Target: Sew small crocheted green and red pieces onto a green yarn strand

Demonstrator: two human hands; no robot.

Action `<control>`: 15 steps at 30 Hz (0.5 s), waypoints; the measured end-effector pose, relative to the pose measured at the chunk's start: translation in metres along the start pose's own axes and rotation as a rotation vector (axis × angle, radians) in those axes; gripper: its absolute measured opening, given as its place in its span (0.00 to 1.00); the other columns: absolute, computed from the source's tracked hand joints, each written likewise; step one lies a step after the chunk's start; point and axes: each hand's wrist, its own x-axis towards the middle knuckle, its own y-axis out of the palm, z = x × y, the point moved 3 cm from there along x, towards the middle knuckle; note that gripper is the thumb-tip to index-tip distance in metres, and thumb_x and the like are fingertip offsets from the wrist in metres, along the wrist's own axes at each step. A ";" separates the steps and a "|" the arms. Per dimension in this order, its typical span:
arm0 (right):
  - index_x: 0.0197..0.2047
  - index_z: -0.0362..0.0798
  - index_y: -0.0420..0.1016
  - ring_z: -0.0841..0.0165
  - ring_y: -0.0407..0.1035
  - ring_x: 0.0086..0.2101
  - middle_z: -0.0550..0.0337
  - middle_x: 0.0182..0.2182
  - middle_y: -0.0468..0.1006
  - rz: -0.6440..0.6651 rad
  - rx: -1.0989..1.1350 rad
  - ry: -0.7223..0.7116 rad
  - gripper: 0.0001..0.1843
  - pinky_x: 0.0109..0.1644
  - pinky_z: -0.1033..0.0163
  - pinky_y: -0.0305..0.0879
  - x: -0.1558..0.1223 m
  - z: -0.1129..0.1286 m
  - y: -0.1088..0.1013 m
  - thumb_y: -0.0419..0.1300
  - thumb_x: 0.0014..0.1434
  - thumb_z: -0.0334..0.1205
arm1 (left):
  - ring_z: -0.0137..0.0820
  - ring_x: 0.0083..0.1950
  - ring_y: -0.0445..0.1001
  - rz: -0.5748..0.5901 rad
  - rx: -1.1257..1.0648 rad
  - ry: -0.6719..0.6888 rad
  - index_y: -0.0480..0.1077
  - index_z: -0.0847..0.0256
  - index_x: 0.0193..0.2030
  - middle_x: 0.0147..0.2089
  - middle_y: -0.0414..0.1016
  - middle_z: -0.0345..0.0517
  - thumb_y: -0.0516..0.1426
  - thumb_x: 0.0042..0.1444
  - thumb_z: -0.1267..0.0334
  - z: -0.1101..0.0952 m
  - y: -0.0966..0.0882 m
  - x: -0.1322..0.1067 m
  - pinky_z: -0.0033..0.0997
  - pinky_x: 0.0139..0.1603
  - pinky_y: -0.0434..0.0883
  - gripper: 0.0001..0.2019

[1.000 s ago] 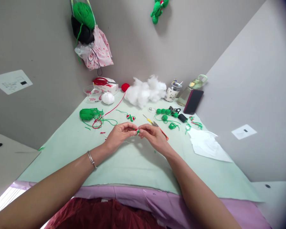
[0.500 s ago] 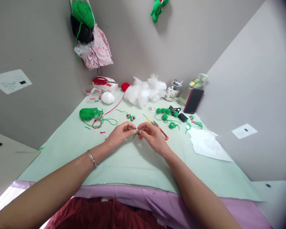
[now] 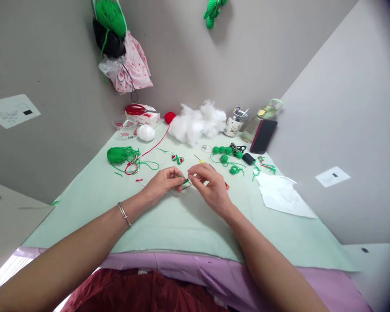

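Observation:
My left hand (image 3: 164, 182) pinches a small green crochet piece (image 3: 185, 180) between thumb and fingers, above the middle of the table. A thin dark strand or loop hangs just below it. My right hand (image 3: 209, 184) is close on the right, thumb and forefinger drawn together beside the piece; whatever is between them is too small to make out. Partly behind the right hand lie orange-handled scissors (image 3: 227, 186) and a yellow-handled crochet hook (image 3: 201, 161). Beyond the hands are two small green, red and white crochet pieces (image 3: 177, 160).
Green yarn (image 3: 117, 154) lies tangled at left, near a white ball (image 3: 146, 133). White stuffing (image 3: 198, 123) is heaped at the back. Green crochet balls (image 3: 224, 159), a phone (image 3: 263, 136), a bottle (image 3: 256, 123), a pen cup (image 3: 234, 124) and white paper (image 3: 282, 195) are at right.
My right hand has drawn slightly away from the left, so the green piece now shows more clearly in the left fingers. The view has shifted slightly.

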 end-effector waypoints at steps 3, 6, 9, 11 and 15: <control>0.37 0.50 0.66 0.73 0.68 0.24 0.56 0.39 0.77 -0.070 0.295 0.076 0.10 0.27 0.65 0.63 0.002 0.005 -0.011 0.55 0.64 0.48 | 0.26 0.29 0.71 -0.029 0.028 -0.014 0.69 0.63 0.34 0.30 0.70 0.39 0.65 0.48 0.55 0.001 -0.004 0.002 0.29 0.35 0.68 0.15; 0.38 0.52 0.60 0.71 0.69 0.22 0.64 0.26 0.74 -0.059 0.493 0.179 0.12 0.27 0.64 0.65 0.005 0.005 -0.027 0.54 0.64 0.51 | 0.26 0.28 0.71 -0.030 0.007 -0.034 0.69 0.63 0.33 0.30 0.70 0.39 0.66 0.47 0.56 0.002 -0.006 0.003 0.30 0.35 0.69 0.15; 0.37 0.52 0.61 0.69 0.70 0.25 0.70 0.19 0.62 -0.248 0.507 0.119 0.12 0.35 0.61 0.69 0.010 0.002 -0.050 0.56 0.63 0.50 | 0.25 0.27 0.70 -0.034 -0.015 -0.042 0.68 0.63 0.32 0.28 0.68 0.37 0.66 0.45 0.56 0.003 -0.006 0.004 0.30 0.34 0.70 0.15; 0.37 0.52 0.62 0.69 0.70 0.26 0.70 0.19 0.58 -0.387 0.489 0.072 0.11 0.37 0.60 0.69 0.011 0.000 -0.062 0.56 0.62 0.50 | 0.25 0.26 0.70 -0.025 -0.042 -0.032 0.68 0.63 0.32 0.28 0.67 0.36 0.67 0.45 0.56 0.003 -0.007 0.005 0.31 0.36 0.72 0.15; 0.37 0.51 0.67 0.70 0.67 0.25 0.68 0.20 0.62 -0.389 0.402 0.074 0.09 0.35 0.61 0.67 0.010 0.000 -0.061 0.58 0.62 0.47 | 0.25 0.29 0.72 -0.007 -0.072 0.005 0.70 0.62 0.34 0.31 0.69 0.37 0.67 0.45 0.57 0.004 -0.008 0.005 0.33 0.39 0.72 0.15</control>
